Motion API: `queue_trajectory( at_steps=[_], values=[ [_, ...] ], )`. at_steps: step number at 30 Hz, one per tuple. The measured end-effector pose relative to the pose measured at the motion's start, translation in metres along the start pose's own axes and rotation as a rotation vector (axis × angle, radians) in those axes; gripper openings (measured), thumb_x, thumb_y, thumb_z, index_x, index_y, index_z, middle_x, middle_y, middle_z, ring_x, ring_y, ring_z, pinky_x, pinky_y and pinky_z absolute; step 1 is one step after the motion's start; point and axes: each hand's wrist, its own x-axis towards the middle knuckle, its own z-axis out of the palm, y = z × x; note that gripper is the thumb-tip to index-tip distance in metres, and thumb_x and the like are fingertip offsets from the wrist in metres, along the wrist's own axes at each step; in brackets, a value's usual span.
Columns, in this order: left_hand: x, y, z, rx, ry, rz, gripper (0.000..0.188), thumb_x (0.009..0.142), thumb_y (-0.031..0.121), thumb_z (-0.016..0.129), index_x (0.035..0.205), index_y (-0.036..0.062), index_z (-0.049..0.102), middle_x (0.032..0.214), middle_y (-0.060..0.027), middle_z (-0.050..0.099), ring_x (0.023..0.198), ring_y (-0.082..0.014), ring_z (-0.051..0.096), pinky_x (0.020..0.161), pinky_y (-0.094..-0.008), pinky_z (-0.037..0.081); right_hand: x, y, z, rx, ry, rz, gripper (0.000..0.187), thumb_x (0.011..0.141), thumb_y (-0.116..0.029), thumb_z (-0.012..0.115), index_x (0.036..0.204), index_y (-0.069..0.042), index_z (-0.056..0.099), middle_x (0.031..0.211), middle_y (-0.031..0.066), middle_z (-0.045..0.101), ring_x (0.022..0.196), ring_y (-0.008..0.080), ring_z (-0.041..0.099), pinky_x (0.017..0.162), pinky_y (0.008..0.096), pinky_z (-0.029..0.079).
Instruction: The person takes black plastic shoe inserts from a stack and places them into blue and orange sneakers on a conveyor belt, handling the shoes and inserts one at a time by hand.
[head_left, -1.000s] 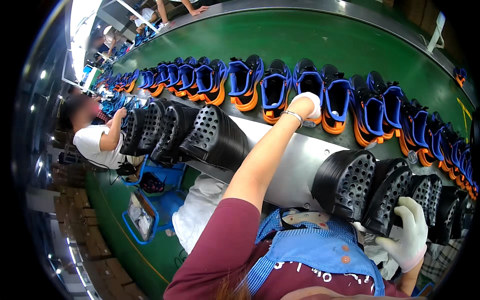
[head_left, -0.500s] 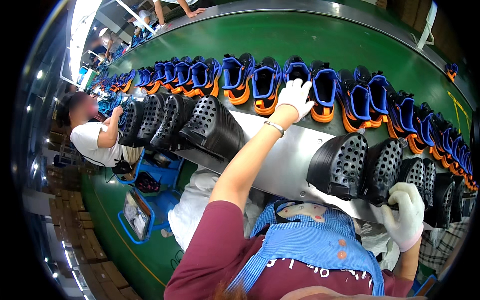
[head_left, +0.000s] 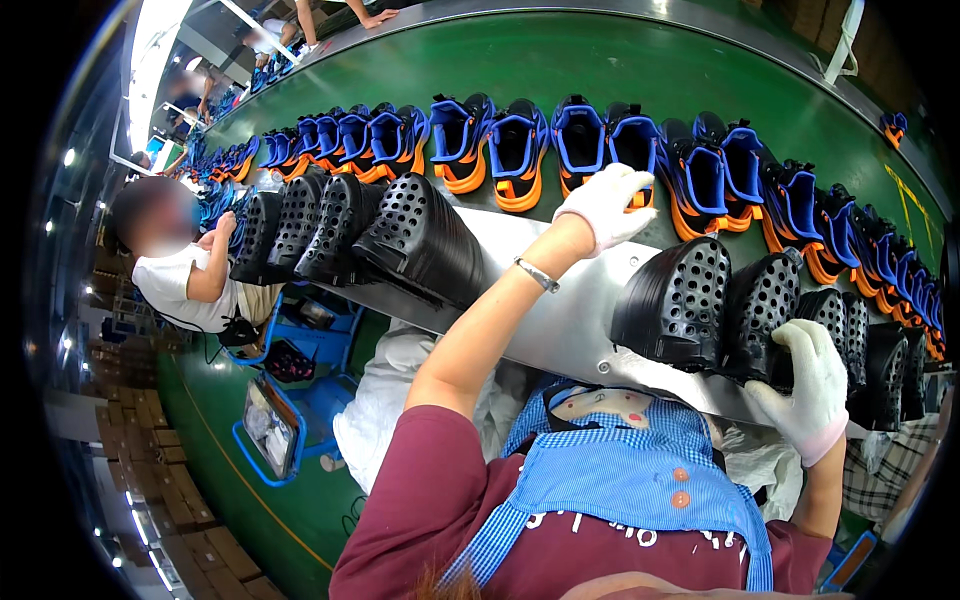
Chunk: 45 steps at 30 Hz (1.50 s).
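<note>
My left hand (head_left: 606, 208), in a white glove, reaches across the metal ledge to the heel of a black and blue sneaker (head_left: 634, 138) with an orange sole. Its fingers are apart and curved, with the orange heel showing between them. Close beside that sneaker, on its left, stands a matching sneaker (head_left: 579, 132). My right hand (head_left: 810, 388), also gloved, curls round the lower right edge of a black perforated shoe-shaped piece (head_left: 762, 312). A similar black piece (head_left: 678, 305) stands to its left on the metal ledge (head_left: 560, 300).
More sneakers line the green belt (head_left: 560, 60) on both sides. Several black perforated pieces (head_left: 415, 240) stand on the ledge at left, others at far right. Left of me sits another person (head_left: 185, 270) beside a blue rack (head_left: 315, 340).
My left hand has moved from above the left sneaker to the right sneaker's heel. That right sneaker sits slightly farther away, more level with its partner. My right hand stays at the black piece.
</note>
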Motion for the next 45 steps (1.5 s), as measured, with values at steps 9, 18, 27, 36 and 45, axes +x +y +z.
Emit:
queue_trajectory(
  at_steps=[9,18,27,36,45],
  values=[
    [-0.005,0.01,0.0,0.0,-0.067,0.026,0.044,0.089,0.035,0.062,0.122,0.0053,0.062,0.117,-0.0176,0.062,0.112,-0.0326,0.057,0.099,-0.0402,0.045,0.006,-0.005,0.0,-0.024,0.072,0.013,0.051,0.056,-0.015,0.081,0.1,-0.002,0.058,0.103,0.0147,0.059,0.093,0.0352,0.059,0.081,0.0412,0.05],
    [0.002,0.007,0.004,-0.038,-0.046,0.114,0.038,0.089,0.029,0.066,0.117,0.0033,0.065,0.112,-0.0169,0.066,0.103,-0.032,0.064,0.091,-0.038,0.051,0.0,0.031,0.005,0.026,-0.017,-0.033,0.044,0.058,-0.022,0.083,0.09,-0.005,0.058,0.103,0.0122,0.059,0.097,0.033,0.059,0.08,0.0396,0.051],
    [0.002,0.048,-0.003,-0.562,-0.013,-0.12,0.04,0.094,0.02,0.066,0.127,-0.0022,0.061,0.115,-0.0111,0.068,0.108,-0.0138,0.064,0.09,-0.0267,0.052,-0.01,0.034,-0.03,0.149,0.108,-0.024,0.052,0.055,-0.018,0.089,0.087,-0.005,0.051,0.108,0.0153,0.059,0.093,0.0271,0.059,0.081,0.0349,0.049],
    [-0.027,0.085,-0.011,-1.814,-0.402,0.004,0.057,0.098,0.034,0.057,0.141,-0.0018,0.044,0.133,-0.0139,0.057,0.119,-0.0206,0.058,0.1,-0.034,0.048,0.073,-0.013,-0.032,0.191,0.092,-0.447,0.049,0.055,-0.012,0.086,0.093,-0.003,0.056,0.111,0.0162,0.061,0.092,0.0284,0.062,0.078,0.0355,0.052],
    [-0.035,0.044,-0.002,-1.705,0.024,-0.092,0.052,0.097,0.019,0.061,0.141,-0.0004,0.042,0.131,-0.0114,0.057,0.12,-0.0216,0.056,0.105,-0.0372,0.045,0.13,-0.005,0.023,0.199,-0.287,-0.132,0.06,0.078,-0.035,0.076,0.123,0.0,0.057,0.103,0.0176,0.065,0.097,0.0325,0.064,0.085,0.0397,0.051]
  ],
)
